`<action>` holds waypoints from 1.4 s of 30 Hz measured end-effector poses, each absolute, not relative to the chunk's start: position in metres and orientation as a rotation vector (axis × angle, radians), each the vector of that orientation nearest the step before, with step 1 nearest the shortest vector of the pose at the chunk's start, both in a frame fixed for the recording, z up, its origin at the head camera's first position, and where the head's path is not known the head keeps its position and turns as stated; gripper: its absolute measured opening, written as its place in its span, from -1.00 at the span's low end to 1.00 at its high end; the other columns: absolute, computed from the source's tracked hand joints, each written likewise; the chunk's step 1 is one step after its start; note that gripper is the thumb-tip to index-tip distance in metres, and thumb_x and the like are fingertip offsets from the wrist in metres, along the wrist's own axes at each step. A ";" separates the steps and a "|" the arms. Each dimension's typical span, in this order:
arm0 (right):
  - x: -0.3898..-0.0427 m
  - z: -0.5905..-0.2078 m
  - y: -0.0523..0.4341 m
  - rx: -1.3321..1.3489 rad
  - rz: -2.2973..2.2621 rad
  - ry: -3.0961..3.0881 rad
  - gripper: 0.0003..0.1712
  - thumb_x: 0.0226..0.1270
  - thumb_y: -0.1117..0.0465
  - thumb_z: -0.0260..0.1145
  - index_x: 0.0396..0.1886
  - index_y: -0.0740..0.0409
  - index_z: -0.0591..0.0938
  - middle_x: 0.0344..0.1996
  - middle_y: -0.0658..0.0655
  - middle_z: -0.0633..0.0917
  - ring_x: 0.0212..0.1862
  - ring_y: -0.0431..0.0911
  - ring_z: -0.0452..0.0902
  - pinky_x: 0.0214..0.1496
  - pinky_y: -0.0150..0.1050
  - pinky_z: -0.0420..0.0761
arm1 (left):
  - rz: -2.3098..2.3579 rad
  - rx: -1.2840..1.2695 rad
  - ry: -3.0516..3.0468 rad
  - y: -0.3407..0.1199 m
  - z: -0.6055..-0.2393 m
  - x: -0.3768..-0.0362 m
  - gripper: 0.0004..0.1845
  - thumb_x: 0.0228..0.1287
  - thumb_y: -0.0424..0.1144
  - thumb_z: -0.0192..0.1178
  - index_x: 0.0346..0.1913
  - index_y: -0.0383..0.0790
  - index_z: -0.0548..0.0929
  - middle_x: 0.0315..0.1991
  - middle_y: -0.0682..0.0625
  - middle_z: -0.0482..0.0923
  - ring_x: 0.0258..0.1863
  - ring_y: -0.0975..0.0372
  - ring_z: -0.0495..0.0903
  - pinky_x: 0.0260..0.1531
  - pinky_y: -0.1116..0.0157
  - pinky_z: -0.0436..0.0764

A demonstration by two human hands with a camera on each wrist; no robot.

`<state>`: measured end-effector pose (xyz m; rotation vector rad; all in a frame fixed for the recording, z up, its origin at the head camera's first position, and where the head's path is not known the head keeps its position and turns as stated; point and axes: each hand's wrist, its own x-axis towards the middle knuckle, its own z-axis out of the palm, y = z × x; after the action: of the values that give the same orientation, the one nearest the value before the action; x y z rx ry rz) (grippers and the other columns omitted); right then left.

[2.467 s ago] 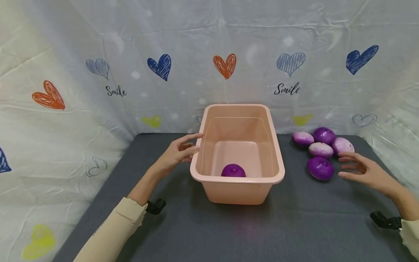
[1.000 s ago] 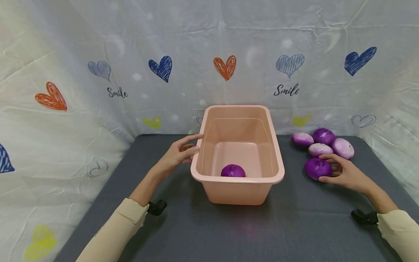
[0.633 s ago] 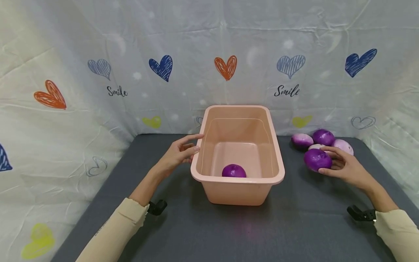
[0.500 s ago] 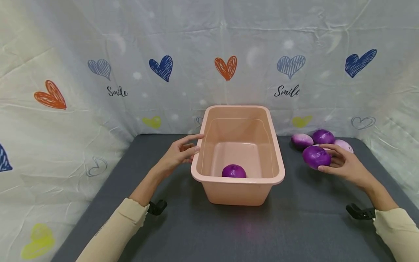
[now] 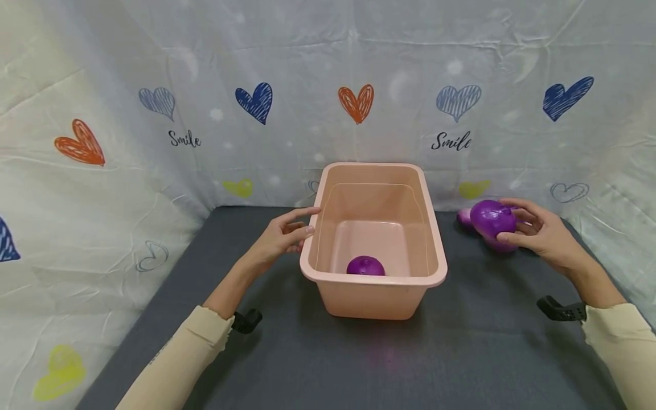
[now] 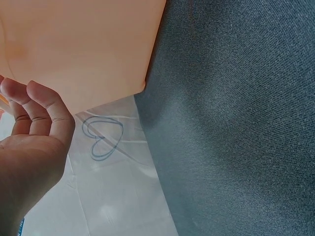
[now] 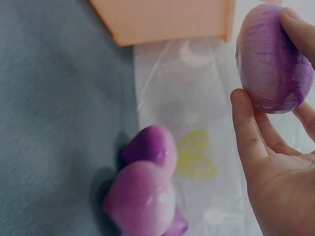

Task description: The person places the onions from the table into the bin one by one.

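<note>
Right hand grips purple onion (lifted off table); left hand, fingers relaxed, touches tub rim.

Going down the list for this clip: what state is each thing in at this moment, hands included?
Right hand: grips a purple onion, lifted off the table.
Held onion: in the air, right of the tub.
Left hand: fingers relaxed, touching the tub's left rim.
Pink tub: upright on the table, one onion inside.
Onion in tub: lying on the bottom.
Other onions: lying on the table.
</note>
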<state>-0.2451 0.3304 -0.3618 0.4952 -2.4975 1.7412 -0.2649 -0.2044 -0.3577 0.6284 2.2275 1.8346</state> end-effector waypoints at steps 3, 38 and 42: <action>-0.248 -0.353 0.322 0.500 1.762 -2.489 -0.29 0.40 0.44 0.35 0.49 0.08 0.37 0.24 0.15 0.42 0.14 -0.21 0.53 0.01 -0.37 0.58 | 1.834 0.631 2.226 -0.205 -0.357 -0.265 -0.45 0.50 -0.18 0.24 0.49 -0.06 0.44 -0.08 -0.24 0.59 -0.33 0.08 0.50 -0.22 0.15 0.65; -0.281 -0.298 0.230 0.781 1.758 -2.423 -0.19 0.23 0.35 0.53 0.46 0.02 0.44 0.30 0.21 0.48 0.29 0.14 0.45 0.14 -0.27 0.53 | 1.739 0.665 2.368 -0.207 -0.346 -0.264 -0.49 0.43 -0.18 0.32 0.41 -0.03 0.56 -0.34 -0.35 0.45 -0.43 0.02 0.36 -0.34 0.21 0.45; -0.284 -0.300 0.226 0.855 1.795 -2.391 -0.18 0.21 0.42 0.52 0.46 0.05 0.45 0.32 0.22 0.48 0.31 0.15 0.43 0.16 -0.25 0.52 | 1.761 0.640 2.336 -0.207 -0.347 -0.264 -0.48 0.44 -0.19 0.31 0.41 -0.05 0.55 -0.33 -0.29 0.49 -0.44 0.08 0.37 -0.36 0.22 0.45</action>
<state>-0.2840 0.2261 -0.3000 0.8554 -2.3915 1.7951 -0.2641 -0.2065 -0.3472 0.6397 2.3358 1.7607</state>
